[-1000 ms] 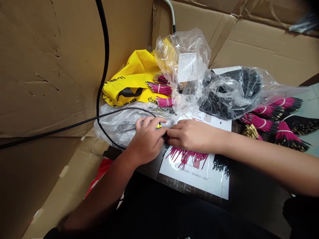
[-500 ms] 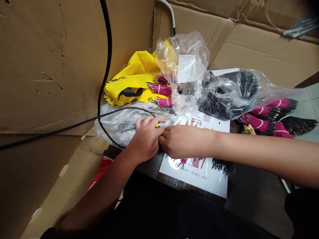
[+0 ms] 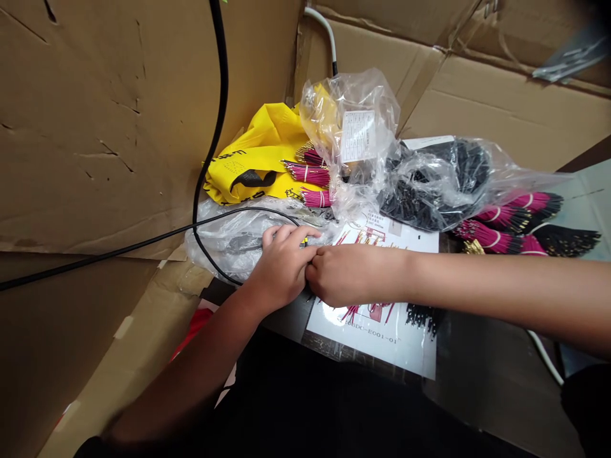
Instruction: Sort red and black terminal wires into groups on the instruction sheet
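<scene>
Opened cardboard carton, lining the work area. Printed white sheet, on a dark surface: loose magenta wires lie on it, partly under the right hand. Remaining: tied magenta wire bundles and bagged black wires. Left hand: fingers curled, closed toward the right hand's fingertips; any clamped wire cannot be told.

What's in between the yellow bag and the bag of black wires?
In the head view, bundles of pink wires and a clear plastic bag with a white label lie there.
</scene>
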Available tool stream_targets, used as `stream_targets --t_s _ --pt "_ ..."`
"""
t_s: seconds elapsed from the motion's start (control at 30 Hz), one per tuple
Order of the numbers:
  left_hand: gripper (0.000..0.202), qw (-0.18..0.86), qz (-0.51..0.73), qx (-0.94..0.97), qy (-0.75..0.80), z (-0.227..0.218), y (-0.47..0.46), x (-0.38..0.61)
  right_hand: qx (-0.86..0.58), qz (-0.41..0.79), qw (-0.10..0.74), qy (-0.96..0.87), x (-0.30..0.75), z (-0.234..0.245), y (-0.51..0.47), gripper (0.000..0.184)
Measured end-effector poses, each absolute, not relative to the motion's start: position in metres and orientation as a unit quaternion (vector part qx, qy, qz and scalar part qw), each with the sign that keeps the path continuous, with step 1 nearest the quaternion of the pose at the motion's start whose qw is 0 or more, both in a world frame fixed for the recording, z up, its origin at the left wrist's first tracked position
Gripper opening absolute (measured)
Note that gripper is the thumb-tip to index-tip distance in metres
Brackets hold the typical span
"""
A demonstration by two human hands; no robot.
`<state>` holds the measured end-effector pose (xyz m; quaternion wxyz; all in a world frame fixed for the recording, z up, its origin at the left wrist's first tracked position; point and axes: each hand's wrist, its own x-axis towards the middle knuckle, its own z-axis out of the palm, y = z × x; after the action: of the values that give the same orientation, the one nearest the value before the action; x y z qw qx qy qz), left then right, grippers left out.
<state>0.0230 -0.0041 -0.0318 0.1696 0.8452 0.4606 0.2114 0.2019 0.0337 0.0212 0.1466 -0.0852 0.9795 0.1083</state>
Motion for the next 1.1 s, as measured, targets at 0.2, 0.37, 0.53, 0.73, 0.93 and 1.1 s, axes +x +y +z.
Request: stream_targets --t_s 0.2,0.37,0.53,0.73,0.93,1.1 --pt "0.028 0.173 0.212 0.843 0.463 -0.031 -0.004 0.023 -0.093 0.097 0.159 0.978 0.201 0.021 0.035 0.018" --pt "0.029 0.171 0.214 0.842 0.465 -0.031 -0.004 0.023 -0.09 0.094 0.173 0.976 0.199 0.021 0.034 0.02" --pt "0.031 0.165 0.21 0.841 0.471 -0.032 -0.003 0.024 -0.097 0.077 0.167 0.978 0.201 0.016 0.038 0.022" --pt "0.028 0.168 0.209 0.835 0.48 -0.033 -0.004 0.026 -0.058 0.059 0.089 0.993 0.208 0.023 0.038 0.019" --pt "0.034 0.166 0.207 0.842 0.47 -0.032 -0.006 0.025 0.057 0.079 -0.065 0.993 0.227 0.062 0.02 0.03" --pt "0.045 0.127 0.215 0.851 0.462 -0.031 -0.009 0.026 0.141 0.101 -0.078 0.982 0.275 0.07 -0.008 0.03"
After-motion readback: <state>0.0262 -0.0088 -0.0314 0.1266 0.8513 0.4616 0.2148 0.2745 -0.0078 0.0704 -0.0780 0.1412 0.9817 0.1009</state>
